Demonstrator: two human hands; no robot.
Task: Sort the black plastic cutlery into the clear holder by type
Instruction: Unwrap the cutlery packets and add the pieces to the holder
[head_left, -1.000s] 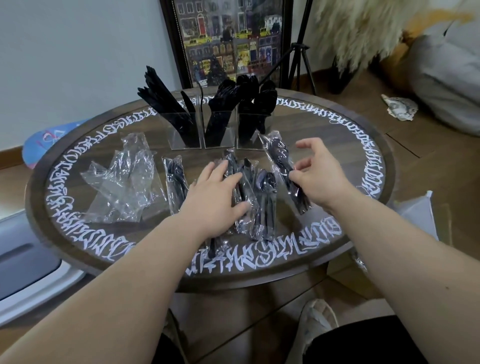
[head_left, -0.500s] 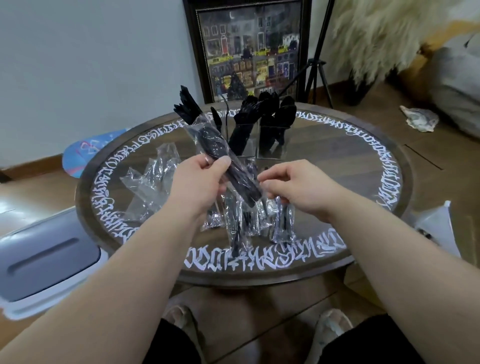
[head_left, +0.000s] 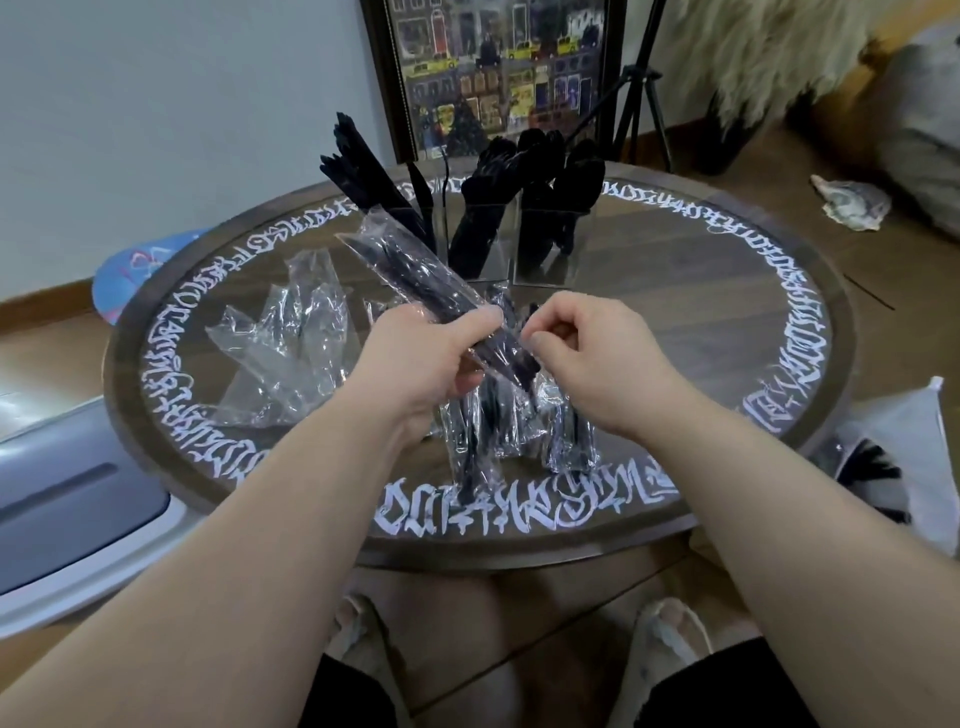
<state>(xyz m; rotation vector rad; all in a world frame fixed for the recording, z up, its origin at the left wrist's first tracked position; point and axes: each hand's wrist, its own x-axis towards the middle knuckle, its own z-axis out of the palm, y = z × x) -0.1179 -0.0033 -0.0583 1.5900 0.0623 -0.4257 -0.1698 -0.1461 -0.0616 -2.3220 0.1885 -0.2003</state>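
While both hands grip wrapped cutlery (head_left: 415, 275), clear holder (head_left: 488, 244) holds black cutlery

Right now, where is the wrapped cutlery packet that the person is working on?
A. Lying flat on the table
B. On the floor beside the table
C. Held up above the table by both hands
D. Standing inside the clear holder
C: the left hand grips the wrapped cutlery packet and the right hand pinches its near end, lifted above the table.

A home living room: a round wooden worktop (head_left: 727, 291) on wood flooring, a framed city picture (head_left: 498, 67) propped at twelve o'clock, a shaggy cushion (head_left: 769, 47) at one o'clock.
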